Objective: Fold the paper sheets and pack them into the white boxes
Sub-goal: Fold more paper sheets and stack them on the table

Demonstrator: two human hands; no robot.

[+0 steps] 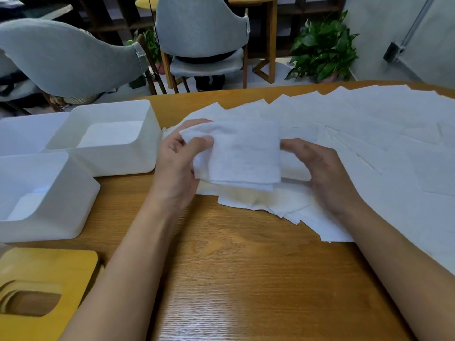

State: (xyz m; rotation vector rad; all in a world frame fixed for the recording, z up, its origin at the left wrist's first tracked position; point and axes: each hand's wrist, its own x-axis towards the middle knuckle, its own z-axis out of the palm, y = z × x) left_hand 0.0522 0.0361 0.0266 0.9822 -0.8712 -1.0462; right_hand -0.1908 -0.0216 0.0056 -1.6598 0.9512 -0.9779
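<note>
Holding folded paper sheet [241, 153], left hand [177, 163] pinching its 9 o'clock edge, right hand [320, 168] fingers curled round 3 o'clock edge, white boxes [118, 159] at 9 o'clock

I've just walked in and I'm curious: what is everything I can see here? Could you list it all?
folded paper: one small stack, white, held between both hands
loose paper sheets: many, white, overlapping across the table's right side
white boxes: three it seems, open, on the table's left
wooden lids: a stack, yellow, slotted, near-left corner
table: one, brown wood
chairs: two, grey, beyond the table
plants: two, green, behind the chairs
left hand: grips the folded paper's left edge
right hand: holds its right edge
</note>
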